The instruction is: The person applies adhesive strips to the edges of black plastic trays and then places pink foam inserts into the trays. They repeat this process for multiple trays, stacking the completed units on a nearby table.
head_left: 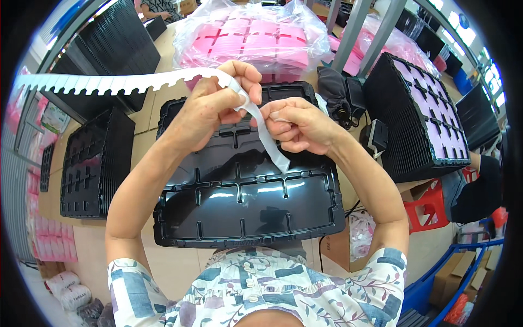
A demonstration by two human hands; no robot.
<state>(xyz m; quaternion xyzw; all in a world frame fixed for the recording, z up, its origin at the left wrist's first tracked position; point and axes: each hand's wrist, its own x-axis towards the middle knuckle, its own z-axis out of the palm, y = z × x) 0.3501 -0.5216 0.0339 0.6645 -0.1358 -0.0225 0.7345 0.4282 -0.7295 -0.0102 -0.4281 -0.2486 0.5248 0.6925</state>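
A long white strip with a notched lower edge runs in from the far left to my hands. Beyond them its narrow, smooth tail hangs down over a black plastic tray. My left hand is closed on the strip, pinching it between thumb and fingers. Close beside it, my right hand has its thumb and fingertips pressed together at the strip's edge; the exact bit it pinches is hidden by the fingers. The black tray, divided by raised ridges, lies before me below both hands.
Pink trays in clear plastic stand behind my hands. Stacked black trays rise at the left and right, the right stack with lilac tops. A black adapter and dark pouch lie near my right forearm; a red stool stands beyond.
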